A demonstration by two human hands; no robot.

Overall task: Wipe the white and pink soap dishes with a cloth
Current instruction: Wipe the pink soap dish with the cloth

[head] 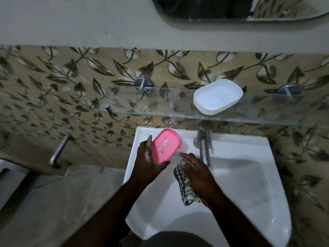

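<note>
Pretty clearly a bathroom, looks like someone's home: white sink [249,145] with a metal tap [203,148], a glass shelf [160,102] just above holding a white soap dish [218,97], leaf-patterned tiles [71,82] behind, a mirror [231,8] up top, and a metal rail [58,150] off to the left.

No text, brand or number can be read anywhere. The pink dish [166,146] bears a small pale printed mark of little squares with faint lines beneath, too blurred to make out.
</note>
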